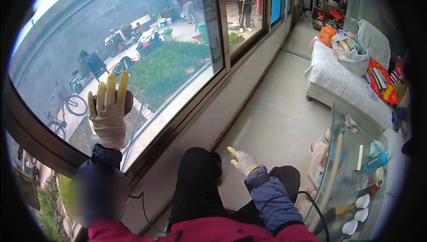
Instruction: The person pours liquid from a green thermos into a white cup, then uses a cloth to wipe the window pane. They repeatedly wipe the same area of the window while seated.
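My left hand (108, 112), in a cream rubber glove, is raised against the large window pane (173, 108). Its fingers lie over a dark round object (128, 102), mostly hidden behind them; I cannot tell what it is or whether it is gripped. My right hand (244, 162), gloved likewise, hangs low above the tiled floor beside my knee, its index finger extended and the other fingers partly curled. Nothing shows in it. A black cable (313, 202) runs across the right sleeve.
A glass table (333, 175) on the right bears a blue bottle (377, 162) and white cups (362, 201). Beyond it, a covered sofa (333, 72) holds bags and books. Outside the window are people, a bicycle (76, 105) and grass. The window's metal frame (166, 127) runs diagonally beside me.
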`<state>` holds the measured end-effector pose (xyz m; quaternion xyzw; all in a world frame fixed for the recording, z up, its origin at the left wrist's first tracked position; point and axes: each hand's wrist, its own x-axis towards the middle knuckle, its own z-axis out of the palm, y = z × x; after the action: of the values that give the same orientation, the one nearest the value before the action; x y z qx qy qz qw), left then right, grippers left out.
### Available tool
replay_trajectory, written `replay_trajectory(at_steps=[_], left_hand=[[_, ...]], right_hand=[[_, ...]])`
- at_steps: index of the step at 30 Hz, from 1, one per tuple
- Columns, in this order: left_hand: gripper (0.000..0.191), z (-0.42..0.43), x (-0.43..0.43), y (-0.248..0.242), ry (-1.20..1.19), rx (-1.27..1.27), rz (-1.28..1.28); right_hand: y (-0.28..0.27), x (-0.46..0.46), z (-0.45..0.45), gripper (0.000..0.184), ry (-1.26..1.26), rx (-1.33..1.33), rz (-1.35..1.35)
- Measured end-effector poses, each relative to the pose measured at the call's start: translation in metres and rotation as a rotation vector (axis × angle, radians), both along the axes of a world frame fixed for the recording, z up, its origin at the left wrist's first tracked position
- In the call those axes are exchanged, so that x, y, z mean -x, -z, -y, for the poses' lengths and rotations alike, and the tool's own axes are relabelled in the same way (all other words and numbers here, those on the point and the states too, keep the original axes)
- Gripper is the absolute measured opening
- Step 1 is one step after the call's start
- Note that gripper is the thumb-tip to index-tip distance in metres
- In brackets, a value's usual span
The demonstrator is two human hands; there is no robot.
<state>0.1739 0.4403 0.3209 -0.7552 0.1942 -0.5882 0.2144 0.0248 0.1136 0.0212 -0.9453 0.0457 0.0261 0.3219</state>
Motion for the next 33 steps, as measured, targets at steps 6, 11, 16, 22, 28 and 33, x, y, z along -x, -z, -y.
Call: replay_trajectory(at_steps=[6,11,16,22,28,33], left_hand=[[0.043,0.003,0.014,0.046,-0.065,-0.189,-0.052],[0.046,0.002,0.014,0.039,0.025,-0.175,-0.088],[0.047,0.009,0.000,0.002,0.059,-0.131,0.063],[0.048,0.008,-0.004,-0.004,-0.026,-0.203,0.035],[0.041,0.011,0.002,0.025,0.060,-0.212,-0.070],[0.038,0.012,0.007,0.003,0.052,-0.162,0.001]], right_hand=[[0.003,0.000,0.001,0.059,-0.028,0.017,-0.020],[0.001,0.001,0.003,0.061,-0.030,-0.003,-0.031],[0.000,0.000,0.003,0.063,-0.034,0.011,-0.079],[0.002,-0.001,0.000,0.062,-0.017,0.006,-0.016],[0.005,0.000,0.001,0.062,-0.022,-0.021,0.001],[0.005,0.001,0.004,0.064,-0.022,-0.018,-0.062]])
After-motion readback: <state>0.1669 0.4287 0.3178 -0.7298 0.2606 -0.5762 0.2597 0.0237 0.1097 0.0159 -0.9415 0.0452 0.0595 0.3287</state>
